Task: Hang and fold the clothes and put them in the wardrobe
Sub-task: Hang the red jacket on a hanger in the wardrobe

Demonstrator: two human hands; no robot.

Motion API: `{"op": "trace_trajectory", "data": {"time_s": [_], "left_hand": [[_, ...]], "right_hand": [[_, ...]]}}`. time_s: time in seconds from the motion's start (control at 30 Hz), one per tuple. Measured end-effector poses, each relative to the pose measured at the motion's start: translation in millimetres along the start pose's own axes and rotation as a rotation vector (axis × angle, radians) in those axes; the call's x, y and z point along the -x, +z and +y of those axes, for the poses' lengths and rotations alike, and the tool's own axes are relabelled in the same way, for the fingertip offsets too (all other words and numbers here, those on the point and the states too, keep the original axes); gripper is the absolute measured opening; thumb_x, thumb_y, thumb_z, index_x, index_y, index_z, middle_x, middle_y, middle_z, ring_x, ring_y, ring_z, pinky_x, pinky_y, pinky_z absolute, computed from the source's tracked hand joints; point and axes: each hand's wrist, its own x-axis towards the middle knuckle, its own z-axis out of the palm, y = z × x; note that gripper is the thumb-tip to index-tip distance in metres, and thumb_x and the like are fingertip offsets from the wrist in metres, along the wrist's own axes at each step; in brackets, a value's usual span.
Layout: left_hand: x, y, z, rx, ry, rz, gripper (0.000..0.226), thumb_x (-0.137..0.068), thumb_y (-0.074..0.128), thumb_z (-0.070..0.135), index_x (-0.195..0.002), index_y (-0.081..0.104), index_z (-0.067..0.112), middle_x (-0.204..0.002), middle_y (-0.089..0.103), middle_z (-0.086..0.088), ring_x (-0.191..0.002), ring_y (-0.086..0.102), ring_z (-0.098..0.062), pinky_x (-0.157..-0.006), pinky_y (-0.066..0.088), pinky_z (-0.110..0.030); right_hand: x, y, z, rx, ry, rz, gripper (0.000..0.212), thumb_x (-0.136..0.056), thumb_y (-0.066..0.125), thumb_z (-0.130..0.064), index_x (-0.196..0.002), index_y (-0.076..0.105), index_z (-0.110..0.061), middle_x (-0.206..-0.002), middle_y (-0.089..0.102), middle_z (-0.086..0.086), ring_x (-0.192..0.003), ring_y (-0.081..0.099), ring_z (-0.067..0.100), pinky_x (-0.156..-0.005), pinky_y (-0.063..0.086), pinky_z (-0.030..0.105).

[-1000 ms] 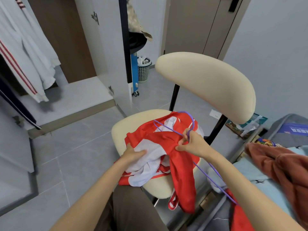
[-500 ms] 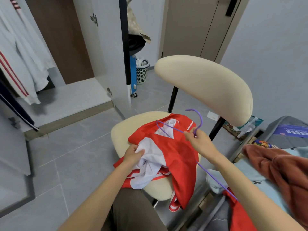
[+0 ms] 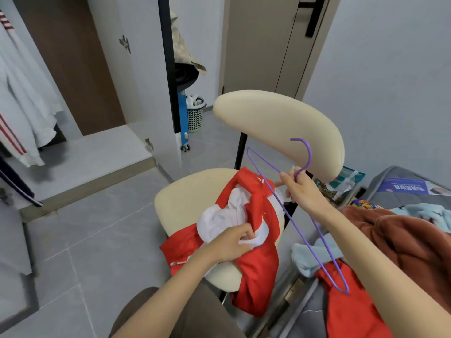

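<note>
A red and white garment (image 3: 258, 215) lies crumpled on the seat of a cream chair (image 3: 185, 198), part of it hanging over the seat's front edge. My left hand (image 3: 231, 242) pinches the garment's white fabric near its middle. My right hand (image 3: 300, 189) grips a purple wire hanger (image 3: 302, 220) at the base of its hook and holds it above the garment, one end pointing at the chair back, the other down toward the bed. The open wardrobe (image 3: 73, 147) stands at the left with white clothes (image 3: 22, 106) hanging inside.
A bed at the right carries a rust-brown garment (image 3: 400, 237), a light blue cloth (image 3: 314, 257) and another red piece (image 3: 349, 311). The wardrobe door (image 3: 136, 76) stands open toward the chair. A small bin (image 3: 195, 113) sits on the grey tile floor behind.
My right hand has lifted the purple hanger up off the garment toward the chair back. My left hand has slid nearer on the white fabric and bunched it.
</note>
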Motion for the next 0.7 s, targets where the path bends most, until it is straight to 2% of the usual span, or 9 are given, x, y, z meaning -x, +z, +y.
{"op": "trace_trajectory", "data": {"time_s": [0.1, 0.17, 0.23, 0.27, 0.33, 0.43, 0.53, 0.6, 0.7], "left_hand": [[2.2, 14.9, -11.3, -0.069, -0.096, -0.1, 0.013, -0.086, 0.064, 0.025, -0.099, 0.06, 0.024, -0.101, 0.062, 0.015, -0.101, 0.057, -0.005, -0.098, 0.044, -0.028], [0.1, 14.7, -11.5, -0.083, -0.185, -0.055, 0.005, -0.082, 0.062, 0.044, -0.086, 0.059, 0.043, -0.094, 0.063, 0.029, -0.103, 0.057, 0.004, -0.101, 0.037, -0.027], [-4.9, 8.6, -8.0, 0.017, -0.236, 0.036, 0.006, -0.084, 0.059, 0.043, -0.079, 0.062, 0.045, -0.088, 0.065, 0.031, -0.1, 0.06, 0.003, -0.098, 0.04, -0.024], [-7.2, 4.5, -6.1, 0.115, -0.26, 0.094, 0.01, -0.088, 0.059, 0.034, -0.083, 0.064, 0.041, -0.089, 0.067, 0.025, -0.1, 0.062, -0.004, -0.096, 0.045, -0.025], [-8.7, -5.0, -6.4, 0.249, -0.281, 0.157, 0.015, -0.089, 0.063, 0.02, -0.101, 0.061, 0.028, -0.106, 0.066, 0.007, -0.106, 0.062, -0.014, -0.098, 0.047, -0.03], [-0.7, -15.8, -12.7, 0.031, -0.313, -0.071, 0.058, -0.079, 0.071, 0.046, -0.129, 0.049, 0.027, -0.124, 0.052, 0.011, -0.114, 0.051, -0.006, -0.096, 0.043, -0.021], [9.4, -10.6, -18.3, -0.195, -0.372, -0.172, 0.087, -0.07, 0.073, 0.059, -0.144, 0.033, 0.037, -0.143, 0.038, 0.018, -0.132, 0.034, -0.009, -0.112, 0.023, -0.033], [11.7, -3.2, -17.5, -0.245, -0.323, -0.146, 0.081, -0.071, 0.074, 0.055, -0.14, 0.036, 0.038, -0.139, 0.041, 0.019, -0.132, 0.034, -0.009, -0.111, 0.02, -0.036], [9.2, 6.0, -13.5, -0.39, -0.27, -0.152, 0.049, -0.077, 0.071, 0.048, -0.114, 0.047, 0.029, -0.109, 0.046, 0.012, -0.114, 0.047, -0.016, -0.099, 0.03, -0.04]], "right_hand": [[6.9, -2.2, 15.3, -0.03, 0.082, -0.029, 0.033, -0.099, 0.05, -0.026, -0.074, 0.03, -0.018, -0.088, 0.073, -0.001, -0.063, 0.06, 0.01, -0.066, 0.046, 0.03], [10.7, -3.3, 18.2, -0.084, 0.094, -0.027, 0.033, -0.098, 0.051, -0.018, -0.075, 0.026, -0.019, -0.092, 0.072, 0.008, -0.064, 0.059, 0.015, -0.068, 0.046, 0.034], [11.3, -4.8, 12.0, -0.19, 0.017, 0.05, 0.034, -0.097, 0.047, -0.007, -0.074, 0.025, -0.018, -0.089, 0.065, 0.022, -0.054, 0.048, 0.015, -0.058, 0.041, 0.031], [10.4, -6.0, 5.1, -0.251, -0.028, 0.087, 0.035, -0.098, 0.045, -0.003, -0.073, 0.025, -0.018, -0.085, 0.061, 0.023, -0.049, 0.041, 0.013, -0.053, 0.037, 0.027], [6.6, -7.6, -12.3, -0.386, -0.099, 0.106, 0.034, -0.1, 0.041, -0.002, -0.075, 0.024, -0.019, -0.077, 0.064, 0.012, -0.044, 0.032, 0.012, -0.045, 0.029, 0.023], [-6.4, -3.2, -39.3, -0.601, -0.139, 0.079, 0.032, -0.102, 0.038, -0.003, -0.079, 0.023, -0.02, -0.075, 0.068, 0.002, -0.042, 0.023, 0.014, -0.045, 0.019, 0.027], [-22.8, 9.8, -62.6, -0.686, -0.119, 0.073, 0.033, -0.102, 0.038, -0.005, -0.078, 0.023, -0.022, -0.085, 0.071, 0.0, -0.042, 0.024, 0.013, -0.045, 0.022, 0.023], [-32.2, 20.8, -73.8, -0.725, -0.094, 0.073, 0.035, -0.102, 0.039, -0.005, -0.076, 0.023, -0.022, -0.097, 0.071, 0.002, -0.045, 0.027, 0.013, -0.047, 0.023, 0.022], [-44.1, 34.2, -84.8, -0.813, -0.028, 0.079, 0.035, -0.102, 0.038, -0.007, -0.076, 0.023, -0.023, -0.115, 0.067, 0.006, -0.049, 0.034, 0.01, -0.051, 0.021, 0.024]]}}
